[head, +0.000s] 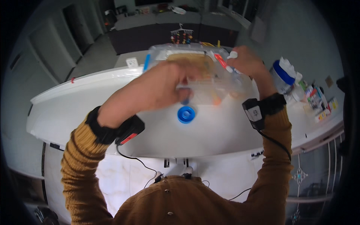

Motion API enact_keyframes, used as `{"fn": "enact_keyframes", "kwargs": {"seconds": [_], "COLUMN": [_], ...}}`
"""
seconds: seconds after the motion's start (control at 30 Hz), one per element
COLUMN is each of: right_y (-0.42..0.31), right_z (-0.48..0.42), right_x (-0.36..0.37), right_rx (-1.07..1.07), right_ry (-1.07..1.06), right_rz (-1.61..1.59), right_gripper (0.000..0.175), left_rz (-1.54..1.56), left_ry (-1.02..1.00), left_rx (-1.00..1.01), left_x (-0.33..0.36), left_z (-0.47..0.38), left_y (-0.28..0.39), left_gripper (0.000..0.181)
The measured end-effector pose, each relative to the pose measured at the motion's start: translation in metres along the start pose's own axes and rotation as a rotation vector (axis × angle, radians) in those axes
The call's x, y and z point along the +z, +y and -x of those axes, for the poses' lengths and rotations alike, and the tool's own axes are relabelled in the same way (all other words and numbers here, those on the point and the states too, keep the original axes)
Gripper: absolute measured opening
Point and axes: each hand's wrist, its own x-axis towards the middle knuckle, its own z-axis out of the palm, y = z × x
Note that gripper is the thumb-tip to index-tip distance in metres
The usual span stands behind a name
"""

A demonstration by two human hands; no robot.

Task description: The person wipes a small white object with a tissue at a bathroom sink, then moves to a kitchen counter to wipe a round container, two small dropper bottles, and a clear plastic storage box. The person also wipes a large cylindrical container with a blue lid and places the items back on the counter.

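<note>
My left hand (157, 87) is blurred by motion and reaches over the near left part of a clear plastic box (157, 49). Its fingers are bent, with a small blue object (185, 99) just below the fingertips; whether they touch it is unclear. At the box's right side, my right hand (245, 63) is closed around a small white object (233, 54). A red-orange tube with white ends (222, 62) lies slanted beside those fingers. Below the box, on the white tabletop (197, 140), sits a round blue cap-like piece (186, 114). Much of the box's contents is blurred or behind my left hand.
A tub with a blue rim (283, 72) and white tissue stands at the right. Beyond it are several small packages (317, 98). A white socket block (132, 62) stands at the back left. Black cables (277, 143) trail from both wrist devices.
</note>
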Motion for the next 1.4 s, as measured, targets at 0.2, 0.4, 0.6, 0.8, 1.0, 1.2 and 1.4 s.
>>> {"fn": "enact_keyframes", "kwargs": {"seconds": [0.2, 0.4, 0.6, 0.8, 1.0, 1.2, 1.4], "right_y": [0.103, 0.198, 0.221, 0.216, 0.209, 0.187, 0.155], "right_z": [0.085, 0.155, 0.179, 0.176, 0.172, 0.165, 0.155], "right_x": [-0.02, 0.0, 0.049, 0.08, 0.086, 0.066, 0.062], "right_rx": [-0.026, 0.294, 0.424, 0.402, 0.306, 0.271, 0.214], "right_ry": [0.104, -0.049, -0.153, -0.139, -0.048, 0.165, 0.187], "right_rz": [-0.033, 0.029, 0.039, 0.057, 0.072, -0.102, -0.28], "right_gripper": [0.023, 0.025, 0.035, 0.029, 0.029, 0.023, 0.023], "left_rz": [-0.527, -0.493, -0.513, -0.527, -0.582, -0.335, -0.323], "left_ry": [-0.528, -0.404, -0.418, -0.448, -0.41, -0.333, 0.075], "left_rx": [0.064, 0.148, 0.139, 0.026, 0.089, 0.002, -0.131], "left_x": [0.065, 0.094, 0.103, 0.111, 0.116, 0.063, -0.02], "left_z": [0.018, 0.017, 0.009, 0.005, -0.001, 0.009, 0.008], "left_y": [-0.006, -0.045, -0.056, -0.066, -0.073, -0.02, -0.007], "left_gripper": [0.062, 0.047, 0.048, 0.048, 0.042, 0.056, 0.048]}}
